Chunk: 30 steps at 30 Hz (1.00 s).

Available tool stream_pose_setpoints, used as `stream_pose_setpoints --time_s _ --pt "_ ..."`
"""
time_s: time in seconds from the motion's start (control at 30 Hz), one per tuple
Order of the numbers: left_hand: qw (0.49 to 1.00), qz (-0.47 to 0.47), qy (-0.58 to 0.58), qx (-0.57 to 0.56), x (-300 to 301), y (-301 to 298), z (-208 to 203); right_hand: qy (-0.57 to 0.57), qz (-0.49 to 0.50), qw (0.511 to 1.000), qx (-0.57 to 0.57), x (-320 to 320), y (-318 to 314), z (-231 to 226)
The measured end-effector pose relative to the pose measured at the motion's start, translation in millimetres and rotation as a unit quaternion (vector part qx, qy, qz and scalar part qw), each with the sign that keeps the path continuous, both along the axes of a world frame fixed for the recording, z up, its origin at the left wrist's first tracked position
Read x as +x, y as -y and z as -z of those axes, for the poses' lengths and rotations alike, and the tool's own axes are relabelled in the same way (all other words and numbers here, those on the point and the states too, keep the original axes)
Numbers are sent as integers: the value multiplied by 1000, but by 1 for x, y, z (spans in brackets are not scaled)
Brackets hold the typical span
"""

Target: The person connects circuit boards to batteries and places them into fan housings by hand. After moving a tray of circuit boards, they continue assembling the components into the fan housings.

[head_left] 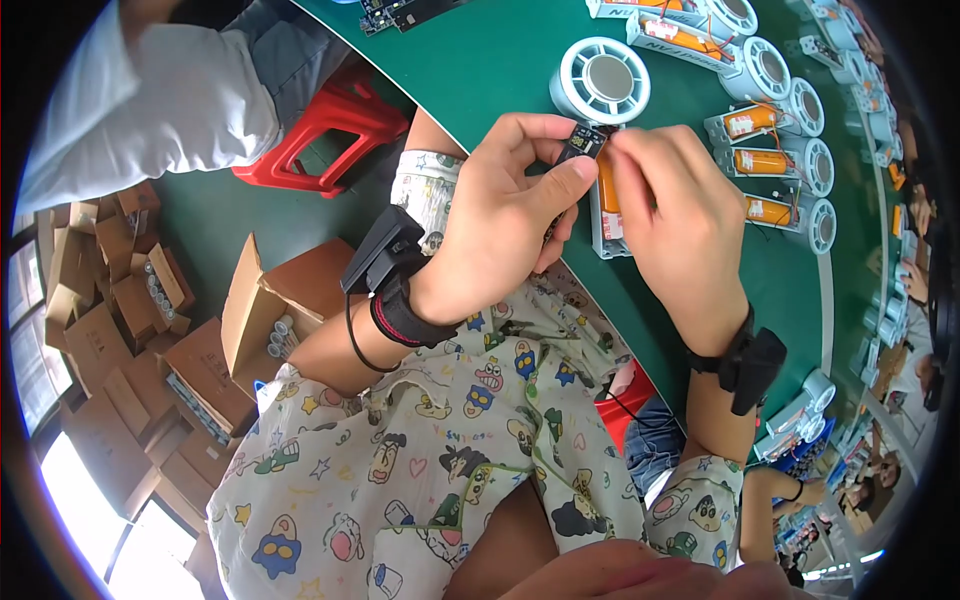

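Note:
My left hand (pixel 505 205) is closed round a small black circuit board (pixel 583 143), thumb along its edge. Just to the right, the fingertips of my right hand (pixel 685 200) are pinched together at the board's right end; what they grip is too small to make out. Under both hands lies an open light-blue housing (pixel 609 242) with an orange battery (pixel 607 190) inside, partly hidden by my fingers. Its round, spoked head (pixel 570 85) with a grey metal centre points away from me.
Several similar housings with orange batteries (pixel 762 162) stand along the right of the green table (pixel 480 60). More black boards (pixel 400 14) lie at the far edge. On the left are a red stool (pixel 325 130), a person's light sleeve (pixel 160 110) and open cardboard boxes (pixel 315 280).

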<state>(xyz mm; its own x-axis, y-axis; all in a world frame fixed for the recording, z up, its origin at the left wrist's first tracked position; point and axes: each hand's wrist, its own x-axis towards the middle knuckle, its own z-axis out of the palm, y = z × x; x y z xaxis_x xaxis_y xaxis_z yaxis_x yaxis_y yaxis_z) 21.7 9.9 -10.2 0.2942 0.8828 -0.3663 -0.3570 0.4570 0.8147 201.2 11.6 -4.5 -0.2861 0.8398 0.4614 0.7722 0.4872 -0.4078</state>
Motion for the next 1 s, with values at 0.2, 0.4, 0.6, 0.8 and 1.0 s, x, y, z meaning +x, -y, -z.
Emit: stream_pose_setpoints --time_s 0.2,0.4,0.6,0.8,1.0 --pt "1000 -11 1 -2 3 -1 1 112 0 994 -8 -3 8 -17" --pt "998 0 50 -29 -10 -6 -2 142 33 977 -155 -15 15 -33" --pt "996 68 30 -48 -18 -15 -4 57 1 968 -245 12 9 -34" --pt "999 33 -16 7 9 -4 -4 -300 24 893 -334 16 1 -8" --pt "993 -16 -88 76 19 -4 0 -396 66 856 -325 8 2 -2"
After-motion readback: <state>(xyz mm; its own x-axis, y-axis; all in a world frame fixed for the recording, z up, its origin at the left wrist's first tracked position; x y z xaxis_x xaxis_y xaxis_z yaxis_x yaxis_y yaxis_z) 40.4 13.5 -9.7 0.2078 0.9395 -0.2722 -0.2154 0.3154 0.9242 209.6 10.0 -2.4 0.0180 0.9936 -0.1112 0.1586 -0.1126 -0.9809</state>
